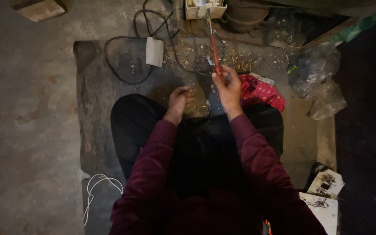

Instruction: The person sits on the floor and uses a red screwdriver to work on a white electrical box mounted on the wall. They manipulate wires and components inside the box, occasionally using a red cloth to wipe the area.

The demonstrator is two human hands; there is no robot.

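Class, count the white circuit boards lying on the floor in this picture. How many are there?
2: one white board at lower right, another just below it, cut off by the frame edge. More may be hidden.

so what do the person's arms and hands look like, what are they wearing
Both arms are covered by long dark maroon sleeves that end at the wrists. The left hand and right hand are bare: no gloves, and no rings or watch can be made out in the dim light.

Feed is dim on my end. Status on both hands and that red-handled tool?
Right hand shut on red-handled tool, tip pointing away. Left hand curled beside it; contents cannot be told. Black cable and red cloth close by.
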